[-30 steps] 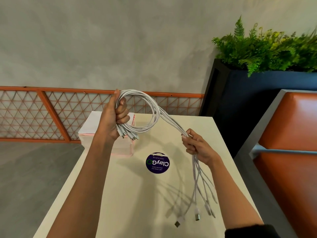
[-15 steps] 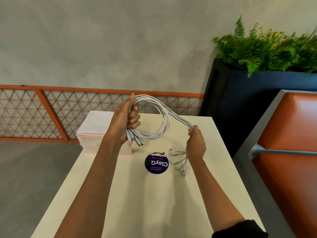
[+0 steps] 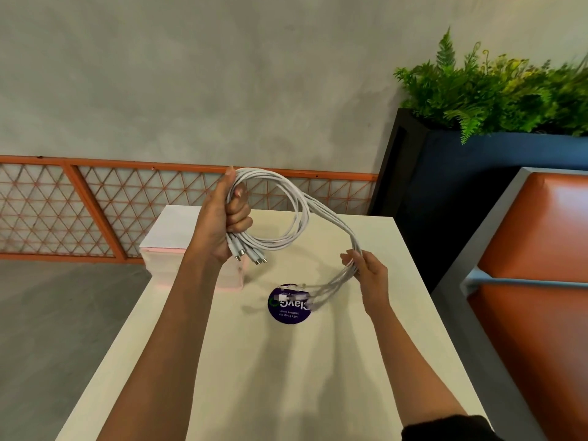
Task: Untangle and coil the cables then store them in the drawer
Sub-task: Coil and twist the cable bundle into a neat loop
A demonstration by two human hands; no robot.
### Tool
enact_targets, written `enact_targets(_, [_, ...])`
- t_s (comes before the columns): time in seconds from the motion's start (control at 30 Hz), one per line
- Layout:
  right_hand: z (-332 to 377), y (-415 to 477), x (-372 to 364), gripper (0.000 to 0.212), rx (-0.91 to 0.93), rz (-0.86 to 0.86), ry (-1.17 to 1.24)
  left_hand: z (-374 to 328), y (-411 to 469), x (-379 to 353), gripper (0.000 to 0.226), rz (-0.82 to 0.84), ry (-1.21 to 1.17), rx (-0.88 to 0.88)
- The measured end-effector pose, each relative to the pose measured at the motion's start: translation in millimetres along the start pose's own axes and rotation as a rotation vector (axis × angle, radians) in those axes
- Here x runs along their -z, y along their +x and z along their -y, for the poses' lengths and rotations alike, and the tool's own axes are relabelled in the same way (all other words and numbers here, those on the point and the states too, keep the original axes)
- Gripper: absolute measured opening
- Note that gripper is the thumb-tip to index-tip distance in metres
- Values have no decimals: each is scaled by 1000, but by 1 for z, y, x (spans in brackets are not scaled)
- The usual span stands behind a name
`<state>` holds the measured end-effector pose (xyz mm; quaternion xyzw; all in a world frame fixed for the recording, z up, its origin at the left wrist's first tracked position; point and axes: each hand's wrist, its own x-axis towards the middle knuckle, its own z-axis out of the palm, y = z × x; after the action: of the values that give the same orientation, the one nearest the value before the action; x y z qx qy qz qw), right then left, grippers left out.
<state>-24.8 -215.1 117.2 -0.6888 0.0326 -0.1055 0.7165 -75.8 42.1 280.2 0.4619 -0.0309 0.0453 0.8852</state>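
Observation:
A bundle of several white cables (image 3: 297, 205) loops in the air above the table. My left hand (image 3: 222, 221) grips the coil's left side, and plug ends stick out below its fist. My right hand (image 3: 369, 272) pinches the strands lower right, and the loose tails swing blurred to the left of it over a round purple sticker (image 3: 288, 308). A small white and pink drawer box (image 3: 168, 240) stands at the table's far left, partly hidden behind my left arm.
The cream table (image 3: 286, 377) runs away from me. A dark planter with green ferns (image 3: 477, 173) stands at the back right. An orange bench seat (image 3: 541, 265) lies to the right, and an orange lattice rail (image 3: 95, 202) runs along the wall.
The right hand slid down the strands from beside the coil to lower right. The loose tails, hanging over the near table a second ago, were swung up and now trail left over the sticker.

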Motion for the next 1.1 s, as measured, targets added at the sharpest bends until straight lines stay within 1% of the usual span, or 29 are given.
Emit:
enact_targets(0.2, [7, 3, 6, 31, -130, 211, 40, 1, 5, 11, 44, -13, -66, 5])
enact_targets(0.33, [19, 3, 9, 33, -300, 314, 160, 1, 7, 17, 42, -30, -71, 3])
enact_targets(0.4, [27, 2, 11, 35, -414, 379, 263, 0, 9, 21, 42, -42, -91, -1])
enact_targets(0.47, [33, 0, 15, 36, -456, 466, 291, -2, 11, 25, 44, -55, -108, -6])
enact_targets(0.53, [36, -3, 20, 29, -410, 537, 202, -4, 13, 29, 47, -67, -121, -13])
enact_targets(0.6, [35, -4, 23, 13, -380, 554, 178, -4, 13, 31, 50, -74, -133, -16])
enact_targets(0.67, [34, -3, 24, 5, -370, 522, 208, -2, 12, 33, 51, -78, -134, -5])
enact_targets(0.73, [30, 0, 24, 10, -326, 453, 201, 0, 11, 34, 48, -84, -125, 9])
enact_targets(0.77, [27, 1, 24, 13, -290, 426, 158, 2, 11, 34, 46, -87, -119, 15])
enact_targets(0.87, [17, 0, 22, 20, -146, 346, -112, 5, 9, 34, 44, -78, -72, 31])
enact_targets(0.97, [3, 2, 16, 21, -8, 186, -359, 11, 8, 28, 48, -53, -18, 50])
enact_targets(1.03, [-6, 4, 11, 25, 6, 74, -482, 16, 7, 25, 47, -41, 18, 66])
enact_targets(1.1, [-10, 5, 8, 26, -11, 3, -528, 19, 6, 25, 44, -29, 43, 74])
